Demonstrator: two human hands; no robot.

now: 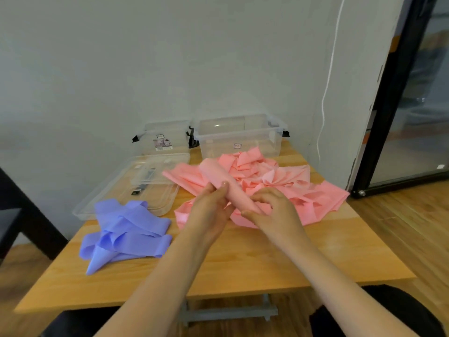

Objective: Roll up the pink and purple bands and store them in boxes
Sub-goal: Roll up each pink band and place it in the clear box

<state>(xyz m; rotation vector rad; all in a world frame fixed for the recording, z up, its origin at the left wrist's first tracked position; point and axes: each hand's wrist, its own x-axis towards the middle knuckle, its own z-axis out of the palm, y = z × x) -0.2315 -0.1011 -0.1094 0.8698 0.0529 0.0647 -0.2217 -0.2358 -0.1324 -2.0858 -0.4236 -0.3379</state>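
Observation:
A pink band (272, 181) lies in a crumpled heap on the right half of the wooden table (243, 259). Part of it is wound into a slanted pink roll (218, 177) raised above the heap. My left hand (209, 210) grips the roll's middle from the left. My right hand (269, 210) pinches its lower end. A purple band (126, 229) lies loose and folded on the table's left side, apart from both hands. Two clear plastic boxes stand at the back: a smaller one (165, 139) on the left and a larger one (239, 137) on the right, both uncovered.
A clear lid (116, 190) lies flat between the purple band and the left box, with small dark items under it. A wall runs behind the boxes. A black-framed glass door (401, 117) stands at the right. A white cord (326, 93) hangs on the wall.

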